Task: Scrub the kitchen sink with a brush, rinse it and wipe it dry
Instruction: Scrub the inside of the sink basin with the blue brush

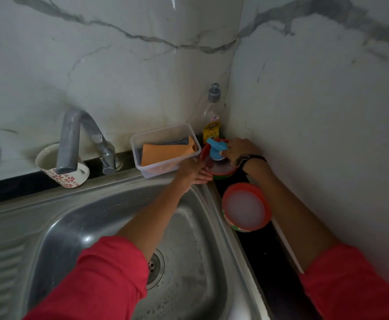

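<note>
The steel sink (110,211) fills the lower left, with its drain (154,267) partly hidden by my left sleeve. In the far right corner my right hand (239,150) grips the blue handle of a scrub brush (216,148), whose dark bristles press into an open red-rimmed tub (221,170). My left hand (192,169) holds that tub at its left side. The tub's contents are hidden by the brush.
A grey tap (73,139) arches over the sink's back edge. Behind it stands a patterned cup (68,179). A clear box (163,150) holds an orange cloth. A soap bottle (212,121) stands in the corner. A second red-lidded tub (245,207) sits on the black counter.
</note>
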{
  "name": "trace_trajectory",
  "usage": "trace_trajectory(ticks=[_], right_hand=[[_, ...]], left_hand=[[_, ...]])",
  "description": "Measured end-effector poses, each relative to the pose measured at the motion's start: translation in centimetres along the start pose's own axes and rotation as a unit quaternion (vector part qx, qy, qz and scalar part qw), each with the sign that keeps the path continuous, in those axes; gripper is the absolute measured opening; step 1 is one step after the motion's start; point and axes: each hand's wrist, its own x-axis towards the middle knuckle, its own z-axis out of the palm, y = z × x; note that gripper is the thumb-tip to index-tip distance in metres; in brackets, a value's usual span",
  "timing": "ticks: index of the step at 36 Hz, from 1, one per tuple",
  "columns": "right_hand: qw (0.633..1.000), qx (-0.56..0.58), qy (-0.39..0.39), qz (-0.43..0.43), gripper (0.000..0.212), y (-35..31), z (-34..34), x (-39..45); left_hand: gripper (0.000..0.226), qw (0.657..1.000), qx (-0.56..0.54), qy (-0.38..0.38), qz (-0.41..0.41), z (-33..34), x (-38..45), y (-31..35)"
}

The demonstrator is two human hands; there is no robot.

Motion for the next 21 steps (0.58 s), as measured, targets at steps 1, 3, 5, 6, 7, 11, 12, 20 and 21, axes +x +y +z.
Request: trace_trajectory(ticks=[1,3,5,6,7,11,12,20,21], right_hand=[[1.000,-0.009,-0.003,-0.001,0.040,0.0,0.3,-0.2],[1.000,-0.026,-0.007,0.011,0.038,0.1,0.5,-0.5],[0.998,-0.047,-0.005,0.029,0.037,0.3,0.2,-0.7],[0.998,-0.056,-0.015,0.033,0.036,0.3,-0.1,-0.8],[0.997,-0.060,-0.030,0.035,0.035,0.3,-0.4,-1.0],[0.991,-0.020,-0.126,0.033,0.037,0.0,-0.8,-1.5],[0.989,0.016,-0.143,0.039,0.026,0.0,-0.8,-1.4],[0.958,0.255,-0.062,0.112,0.031,0.9,1.8,-2.3],[0.960,0.255,-0.047,0.108,0.034,0.8,2.2,-2.5]], left_hand=[[0.034,1.000,-0.002,0.006,0.001,0.0,-0.1,-0.2],[0.035,1.000,-0.003,0.013,0.006,0.0,-0.1,-0.4],[0.035,1.000,-0.006,0.012,0.011,0.2,-0.2,-0.5],[0.035,1.000,-0.006,0.010,0.012,0.4,-0.3,-0.5],[0.035,1.000,-0.005,0.009,0.013,0.6,-0.4,-0.5],[0.033,1.000,-0.009,0.008,0.023,0.9,-0.8,-0.7],[0.034,0.999,-0.012,0.003,0.030,0.8,-0.9,-0.7],[0.040,0.998,0.032,-0.027,0.042,0.3,-1.5,-0.4],[0.039,0.998,0.037,-0.025,0.043,0.3,-1.6,-0.4]])
